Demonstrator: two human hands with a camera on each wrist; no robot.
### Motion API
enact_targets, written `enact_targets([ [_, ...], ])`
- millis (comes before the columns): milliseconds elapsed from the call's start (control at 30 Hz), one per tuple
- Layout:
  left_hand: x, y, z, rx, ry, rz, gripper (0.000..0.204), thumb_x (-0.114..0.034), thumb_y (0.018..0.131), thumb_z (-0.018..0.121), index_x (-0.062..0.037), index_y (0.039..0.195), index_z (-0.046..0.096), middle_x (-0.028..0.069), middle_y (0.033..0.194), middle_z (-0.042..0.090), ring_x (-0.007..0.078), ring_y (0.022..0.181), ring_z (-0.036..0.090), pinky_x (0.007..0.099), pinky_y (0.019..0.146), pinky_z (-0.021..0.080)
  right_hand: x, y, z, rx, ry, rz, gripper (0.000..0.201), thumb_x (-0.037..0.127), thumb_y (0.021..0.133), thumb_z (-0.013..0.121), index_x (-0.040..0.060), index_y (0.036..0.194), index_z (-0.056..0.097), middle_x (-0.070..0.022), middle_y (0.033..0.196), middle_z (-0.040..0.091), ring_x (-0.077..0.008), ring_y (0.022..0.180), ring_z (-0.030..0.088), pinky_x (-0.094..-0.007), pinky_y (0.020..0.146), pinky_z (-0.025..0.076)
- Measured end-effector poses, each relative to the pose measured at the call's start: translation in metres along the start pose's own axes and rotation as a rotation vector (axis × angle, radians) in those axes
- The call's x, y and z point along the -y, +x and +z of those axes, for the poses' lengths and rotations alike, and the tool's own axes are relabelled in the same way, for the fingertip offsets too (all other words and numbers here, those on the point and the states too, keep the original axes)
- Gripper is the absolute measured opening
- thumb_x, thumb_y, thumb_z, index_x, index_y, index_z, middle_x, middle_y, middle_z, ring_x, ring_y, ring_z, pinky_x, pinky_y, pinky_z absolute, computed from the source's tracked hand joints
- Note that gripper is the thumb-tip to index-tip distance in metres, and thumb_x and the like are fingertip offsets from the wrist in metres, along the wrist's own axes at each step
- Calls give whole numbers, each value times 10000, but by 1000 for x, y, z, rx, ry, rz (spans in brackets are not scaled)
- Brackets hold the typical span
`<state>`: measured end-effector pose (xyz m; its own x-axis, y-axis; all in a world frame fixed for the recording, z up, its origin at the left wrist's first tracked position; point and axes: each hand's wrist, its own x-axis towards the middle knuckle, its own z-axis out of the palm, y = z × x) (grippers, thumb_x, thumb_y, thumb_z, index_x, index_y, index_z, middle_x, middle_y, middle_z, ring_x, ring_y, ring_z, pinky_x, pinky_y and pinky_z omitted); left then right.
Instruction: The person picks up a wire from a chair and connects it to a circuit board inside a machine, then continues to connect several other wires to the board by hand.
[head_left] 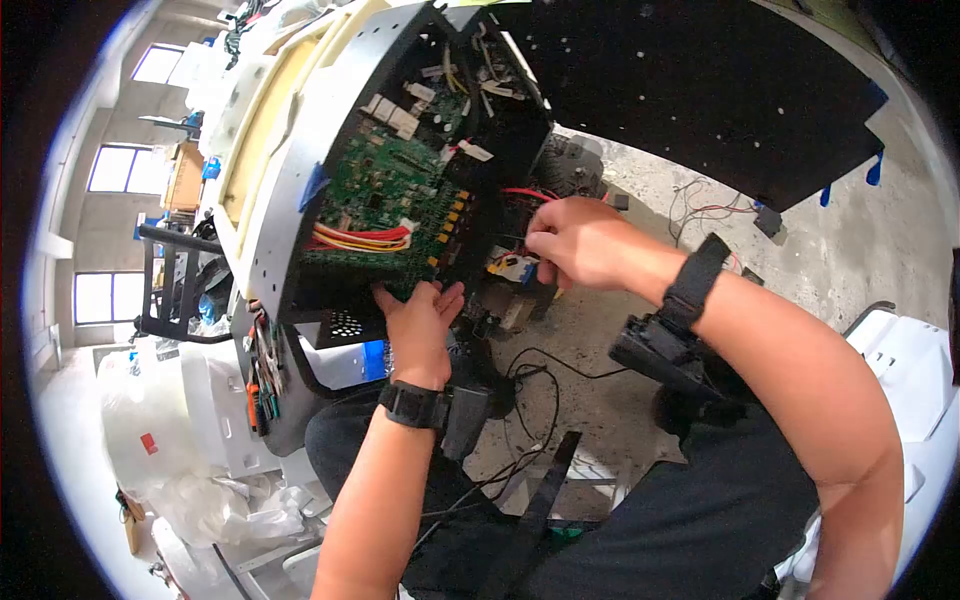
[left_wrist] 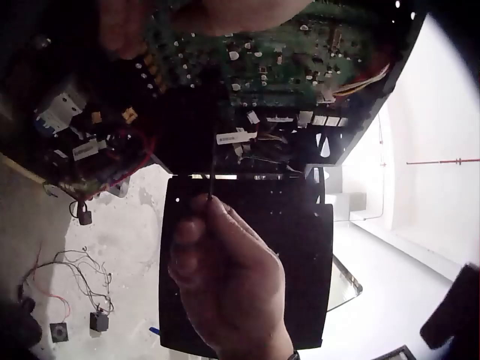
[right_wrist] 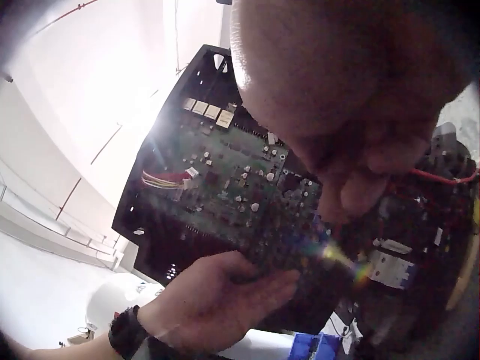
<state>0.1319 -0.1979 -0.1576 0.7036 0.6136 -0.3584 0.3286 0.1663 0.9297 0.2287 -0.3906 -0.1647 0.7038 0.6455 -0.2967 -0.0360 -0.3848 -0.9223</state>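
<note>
A green circuit board [head_left: 385,180] sits inside an open black metal housing [head_left: 345,75], with a red, yellow and white wire bundle [head_left: 360,238] plugged into it. My left hand [head_left: 415,320] lies against the board's near edge, fingers fairly straight and nothing gripped. To its right, my right hand [head_left: 585,240] pinches a thin dark rod [left_wrist: 212,176] between thumb and curled fingers. In the left wrist view the rod points from the fingertips toward the housing's dark interior; its far end is lost in shadow. Yellow-topped connectors [head_left: 450,225] line the board's edge between the hands.
A large black panel [head_left: 700,80] extends at the upper right. Wires with a small black block [head_left: 767,220] lie on the concrete floor. Black cables [head_left: 545,400] loop below the hands. Hand tools [head_left: 265,370] hang at the left, near plastic-wrapped items [head_left: 150,420].
</note>
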Motion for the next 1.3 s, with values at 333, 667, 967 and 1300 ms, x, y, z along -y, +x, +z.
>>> enact_targets([
  [333, -1, -2, 1, 34, -309, 199, 405, 0, 789, 476, -45, 1175, 362, 127, 1075, 525, 299, 1071, 516, 414, 956, 396, -5, 6, -10, -17, -110, -47, 250, 191, 860, 478, -2, 944, 614, -66, 702, 656, -148, 594, 623, -302, 572, 490],
  [667, 3, -4, 5, -41, -251, 208, 163, -167, 832, 489, -67, 954, 529, 66, 988, 570, 199, 932, 525, 322, 859, 380, -15, 14, -17, -49, -136, -64, 229, 200, 873, 480, 23, 906, 621, -48, 692, 655, -149, 588, 619, -304, 581, 486],
  [967, 4, -2, 1, -91, -213, 169, 169, -208, 843, 496, -91, 963, 522, 41, 989, 585, 173, 887, 523, 311, 816, 374, -8, 9, -26, -40, 1, 28, 240, 197, 825, 486, 56, 781, 675, -119, 812, 661, -276, 810, 633, -356, 755, 484],
  [1300, -2, 0, 10, -165, -179, 198, 180, -212, 863, 583, -74, 962, 525, 47, 934, 585, 151, 880, 553, 291, 793, 407, -14, 15, -22, -102, -34, 2, 236, 203, 838, 495, 42, 887, 661, -138, 839, 657, -289, 860, 622, -366, 797, 471],
])
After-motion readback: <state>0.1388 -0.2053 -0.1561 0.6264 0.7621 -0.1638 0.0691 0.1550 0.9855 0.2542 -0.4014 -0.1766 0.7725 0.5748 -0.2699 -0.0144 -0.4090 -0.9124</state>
